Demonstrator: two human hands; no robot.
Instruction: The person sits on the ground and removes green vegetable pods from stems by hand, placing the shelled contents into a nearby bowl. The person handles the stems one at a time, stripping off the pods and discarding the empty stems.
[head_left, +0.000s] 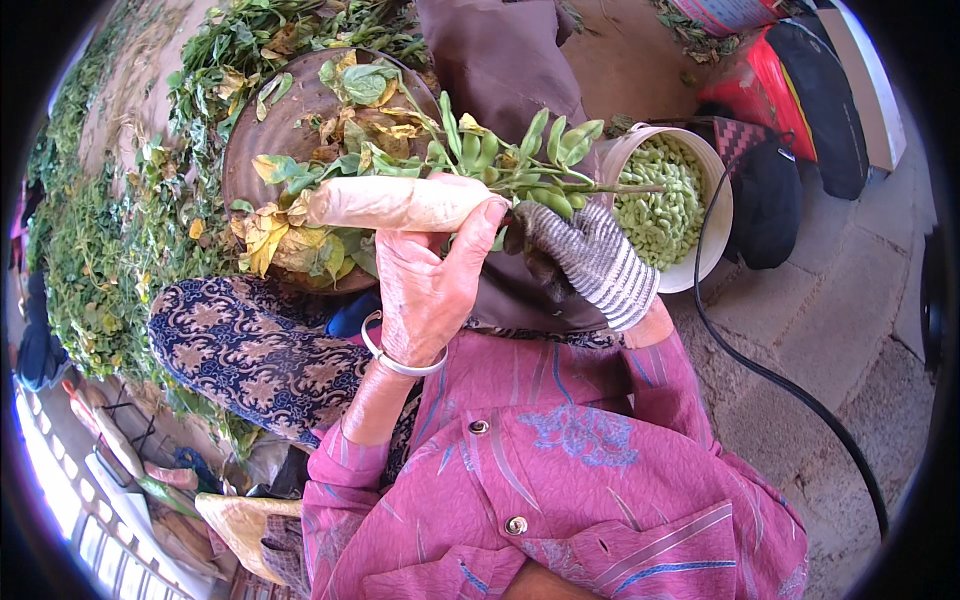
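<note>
My bare left hand (431, 285), with a pale bangle (401, 366) at its wrist, is closed on a cream, wrapped, cylinder-shaped thing (397, 204). Its thumb lies along the right end of that thing. Close beside it is my right hand (585, 255), in a grey-and-white striped glove with dark, soiled fingers. The gloved fingers are curled at the pods of a green soybean stalk (487, 154); what they grip is hidden. The bare end of the stalk reaches right, above the glove. A white bucket (721, 225) of shelled green beans (660, 199) stands just beyond the glove.
A round brown pan (259, 154) holds yellowed leaves (270, 236). Cut bean plants (112, 247) cover the ground at left. A black cable (780, 382) curves past the bucket over stone paving (840, 300). Black and red bags (765, 195) lie at right.
</note>
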